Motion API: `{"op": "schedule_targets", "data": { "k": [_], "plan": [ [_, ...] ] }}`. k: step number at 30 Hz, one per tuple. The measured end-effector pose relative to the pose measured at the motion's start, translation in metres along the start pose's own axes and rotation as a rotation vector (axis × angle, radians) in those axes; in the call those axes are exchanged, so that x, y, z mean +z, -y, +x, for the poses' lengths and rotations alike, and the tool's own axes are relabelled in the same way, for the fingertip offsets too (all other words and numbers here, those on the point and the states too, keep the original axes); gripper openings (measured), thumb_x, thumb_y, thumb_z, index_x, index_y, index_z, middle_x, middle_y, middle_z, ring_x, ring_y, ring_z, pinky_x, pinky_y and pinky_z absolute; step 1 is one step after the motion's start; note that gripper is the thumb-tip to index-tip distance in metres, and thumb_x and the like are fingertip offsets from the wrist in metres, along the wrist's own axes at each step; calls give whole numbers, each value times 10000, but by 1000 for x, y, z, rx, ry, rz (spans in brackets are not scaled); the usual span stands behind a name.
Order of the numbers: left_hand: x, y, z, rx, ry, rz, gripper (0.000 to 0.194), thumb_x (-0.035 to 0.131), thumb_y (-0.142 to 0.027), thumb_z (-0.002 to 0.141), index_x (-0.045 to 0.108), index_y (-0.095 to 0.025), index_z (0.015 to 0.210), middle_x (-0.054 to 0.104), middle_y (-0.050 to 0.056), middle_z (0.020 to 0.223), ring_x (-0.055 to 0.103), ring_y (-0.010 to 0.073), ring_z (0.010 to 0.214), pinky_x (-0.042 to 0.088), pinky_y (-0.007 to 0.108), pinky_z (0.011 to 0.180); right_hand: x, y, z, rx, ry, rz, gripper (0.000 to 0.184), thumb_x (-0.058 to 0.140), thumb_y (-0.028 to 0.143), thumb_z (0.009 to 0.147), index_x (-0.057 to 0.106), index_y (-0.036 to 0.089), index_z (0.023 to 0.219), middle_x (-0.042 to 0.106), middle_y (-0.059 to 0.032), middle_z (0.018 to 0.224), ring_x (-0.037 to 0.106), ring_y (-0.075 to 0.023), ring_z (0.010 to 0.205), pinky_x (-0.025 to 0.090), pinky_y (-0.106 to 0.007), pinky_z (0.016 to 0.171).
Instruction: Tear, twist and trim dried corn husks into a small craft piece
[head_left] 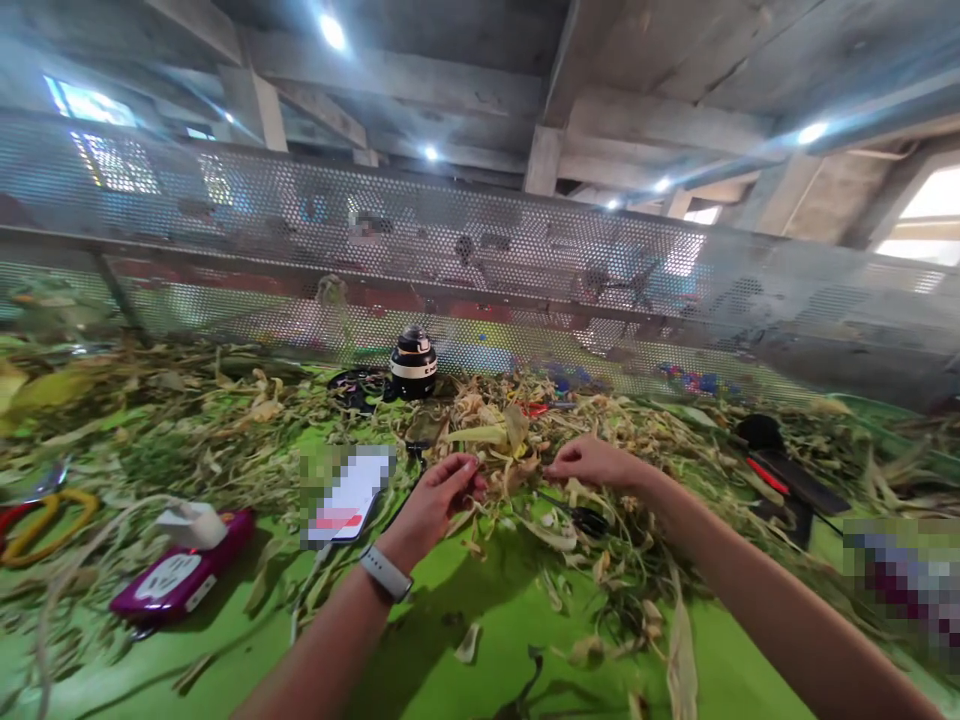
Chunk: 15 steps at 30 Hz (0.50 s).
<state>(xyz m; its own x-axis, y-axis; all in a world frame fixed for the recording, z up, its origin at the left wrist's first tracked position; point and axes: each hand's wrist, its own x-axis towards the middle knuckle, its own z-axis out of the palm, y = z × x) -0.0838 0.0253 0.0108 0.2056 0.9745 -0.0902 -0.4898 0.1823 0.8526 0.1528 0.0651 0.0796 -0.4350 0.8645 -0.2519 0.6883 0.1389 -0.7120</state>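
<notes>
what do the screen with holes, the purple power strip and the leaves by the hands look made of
Screen: probably metal, dull grey, with regular rows of holes. Power strip: likely hard plastic, glossy, showing bright highlights. Leaves: seemingly dried plant matter, pale and curled.

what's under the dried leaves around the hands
Bright green tabletop shows in the gaps between the dried leaves. Where they pile thickest, they cover the surface, so anything else beneath cannot be seen.
</notes>
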Motion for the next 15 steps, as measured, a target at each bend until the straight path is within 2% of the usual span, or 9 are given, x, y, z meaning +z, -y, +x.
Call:
{"op": "schedule_targets", "data": {
  "k": [4,8,12,15],
  "plan": [
    [1,1,0,7,21,-10,307,770,-349,583,600,-167,763,621,-20,616,546,63,526,357,145,461,-14,6,-7,-38,-25,227,367,681,477,632,630,135,753,481,70,523,314,-21,369,223,-176,354],
    [3,1,-3,-19,61,-30,264,764,-316,612,616,-167,773,667,10,764,616,101,706,414,153,525,-6,20,-12,-124,-8,264,341,659,426,691,615,138,868,533,51,624,351,-23,404,246,-165,356],
    [5,-1,-9,-66,172,-131,189,745,-256,647,631,-171,770,630,50,1116,567,198,1043,500,281,749,14,29,-9,-261,30,249,249,607,362,762,613,145,883,555,23,687,419,-47,503,304,-159,414],
    [5,-1,-12,-168,279,-182,149,714,-230,690,628,-175,798,598,59,1185,544,246,1101,506,370,798,25,32,-3,-307,23,239,243,587,367,779,614,151,889,556,14,706,430,-60,528,328,-168,433]
  ]
}}
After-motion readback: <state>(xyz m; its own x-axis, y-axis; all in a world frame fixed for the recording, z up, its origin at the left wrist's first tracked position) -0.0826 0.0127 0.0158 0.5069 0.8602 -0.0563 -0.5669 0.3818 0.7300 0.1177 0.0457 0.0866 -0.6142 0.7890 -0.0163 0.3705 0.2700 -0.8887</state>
